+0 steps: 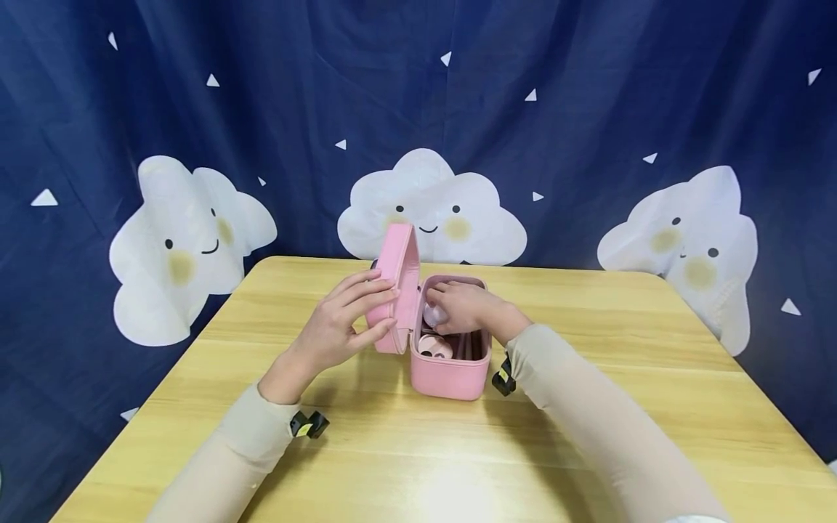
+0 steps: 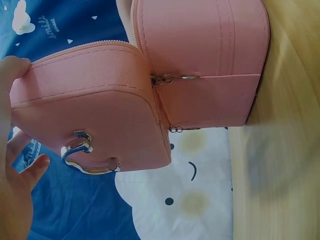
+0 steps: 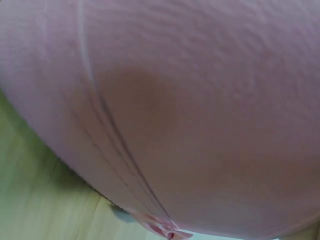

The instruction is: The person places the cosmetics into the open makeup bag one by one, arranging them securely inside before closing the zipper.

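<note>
A pink zippered vanity case [image 1: 451, 381] stands on the table with its lid [image 1: 396, 254] raised to the left. My left hand [image 1: 336, 319] touches the outside of the lid with extended, spread fingers; a metal-ended handle [image 2: 77, 147] shows on the lid in the left wrist view. My right hand [image 1: 467, 306] reaches down into the case, fingers bent around a pale, translucent rounded item [image 1: 434, 314]. Nearer the front inside lies a light pink round item [image 1: 434, 346] with dark spots. The case's pink side wall [image 3: 225, 125] fills the right wrist view, hiding that hand.
The case sits toward the back of a wooden table [image 1: 425, 450]. A dark blue curtain [image 1: 556, 145] with white clouds hangs right behind the table's back edge. Metal clasps [image 2: 167, 79] join lid and body.
</note>
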A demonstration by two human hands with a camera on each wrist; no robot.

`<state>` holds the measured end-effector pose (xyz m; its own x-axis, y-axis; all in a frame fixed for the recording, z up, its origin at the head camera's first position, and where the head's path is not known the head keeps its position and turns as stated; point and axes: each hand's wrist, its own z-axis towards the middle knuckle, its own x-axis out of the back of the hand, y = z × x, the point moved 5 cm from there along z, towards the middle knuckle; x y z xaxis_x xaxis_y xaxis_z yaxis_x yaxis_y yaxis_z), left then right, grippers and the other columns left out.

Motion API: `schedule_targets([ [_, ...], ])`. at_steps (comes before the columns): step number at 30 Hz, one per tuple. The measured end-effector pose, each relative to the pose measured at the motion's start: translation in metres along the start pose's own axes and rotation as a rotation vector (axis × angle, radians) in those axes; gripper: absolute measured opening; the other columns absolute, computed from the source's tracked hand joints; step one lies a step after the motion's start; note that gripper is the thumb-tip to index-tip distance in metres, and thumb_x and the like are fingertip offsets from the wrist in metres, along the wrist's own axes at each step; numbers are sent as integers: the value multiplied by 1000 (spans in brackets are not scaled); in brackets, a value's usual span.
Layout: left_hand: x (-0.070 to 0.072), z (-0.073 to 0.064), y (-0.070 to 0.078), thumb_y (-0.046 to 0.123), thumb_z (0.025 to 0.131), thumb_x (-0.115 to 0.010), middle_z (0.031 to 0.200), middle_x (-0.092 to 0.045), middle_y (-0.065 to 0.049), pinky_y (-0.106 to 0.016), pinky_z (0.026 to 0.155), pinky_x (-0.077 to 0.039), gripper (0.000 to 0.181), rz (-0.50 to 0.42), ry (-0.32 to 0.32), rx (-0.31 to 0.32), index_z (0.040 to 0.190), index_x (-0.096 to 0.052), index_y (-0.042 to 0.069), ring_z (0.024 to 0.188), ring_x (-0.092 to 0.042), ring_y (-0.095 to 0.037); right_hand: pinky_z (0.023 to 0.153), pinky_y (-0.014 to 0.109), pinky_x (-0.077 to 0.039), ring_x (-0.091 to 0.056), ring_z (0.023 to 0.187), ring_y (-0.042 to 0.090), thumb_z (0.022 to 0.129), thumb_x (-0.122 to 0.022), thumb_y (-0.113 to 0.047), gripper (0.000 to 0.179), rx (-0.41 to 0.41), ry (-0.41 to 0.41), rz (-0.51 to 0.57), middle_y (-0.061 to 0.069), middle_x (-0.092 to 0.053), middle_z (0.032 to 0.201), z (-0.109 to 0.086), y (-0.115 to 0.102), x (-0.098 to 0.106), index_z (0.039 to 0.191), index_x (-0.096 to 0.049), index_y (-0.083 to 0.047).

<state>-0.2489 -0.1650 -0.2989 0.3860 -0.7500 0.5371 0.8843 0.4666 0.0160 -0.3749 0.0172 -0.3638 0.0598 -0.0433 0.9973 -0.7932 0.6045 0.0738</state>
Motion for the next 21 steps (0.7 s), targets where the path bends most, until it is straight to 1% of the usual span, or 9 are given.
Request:
schedule_targets([
  [2, 0, -1, 0, 38, 98, -59, 120, -66, -11, -40, 107, -39, 39, 0, -3, 5, 115, -70, 5, 123, -53, -33, 96, 41, -46, -58, 106, 26, 84, -72, -40, 51, -10, -8, 12, 8, -59, 117, -1, -1, 0, 121, -56, -8],
  [5, -1, -1, 0, 39, 98, -59, 121, -66, -11, -40, 108, -39, 40, 0, -5, 11, 116, -70, 5, 124, -52, -33, 101, 42, -44, -58, 113, 28, 87, -70, -45, 54, -17, 2, -5, 10, -60, 123, -4, -2, 2, 124, -57, -8],
  [8, -1, -1, 1, 38, 98, -59, 121, -66, -11, -40, 107, -39, 39, 0, 4, -2, 116, -70, 5, 123, -53, -34, 106, 44, -40, -53, 121, 31, 90, -66, -48, 54, -11, 42, -40, 11, -59, 128, -9, -3, 7, 125, -58, -8],
  [12, -2, -1, 1, 36, 97, -60, 120, -66, -11, -41, 107, -40, 38, 3, 23, -25, 115, -70, 5, 121, -54, -35, 107, 46, -37, -51, 124, 34, 93, -62, -46, 53, -12, 102, -59, 14, -58, 130, -20, -2, 15, 127, -59, -6],
  [16, -3, -1, 1, 35, 98, -60, 120, -66, -12, -41, 107, -39, 37, 6, 29, -34, 115, -70, 4, 121, -54, -36, 106, 47, -39, -52, 122, 35, 94, -62, -42, 51, -5, 154, -43, 16, -58, 130, -35, 1, 25, 127, -60, -4],
  [19, -4, 1, 3, 35, 98, -59, 121, -66, -12, -41, 107, -39, 37, 4, 24, -31, 115, -70, 4, 121, -53, -36, 102, 47, -42, -56, 116, 35, 93, -66, -39, 46, 7, 214, -17, 14, -61, 123, -47, 3, 35, 122, -62, -4],
  [21, -5, 4, 5, 36, 98, -58, 122, -65, -11, -42, 108, -39, 38, 2, 15, -27, 115, -70, 5, 122, -53, -36, 102, 46, -42, -56, 114, 34, 92, -66, -39, 44, 8, 255, -5, 12, -62, 119, -56, 5, 41, 120, -62, -5],
])
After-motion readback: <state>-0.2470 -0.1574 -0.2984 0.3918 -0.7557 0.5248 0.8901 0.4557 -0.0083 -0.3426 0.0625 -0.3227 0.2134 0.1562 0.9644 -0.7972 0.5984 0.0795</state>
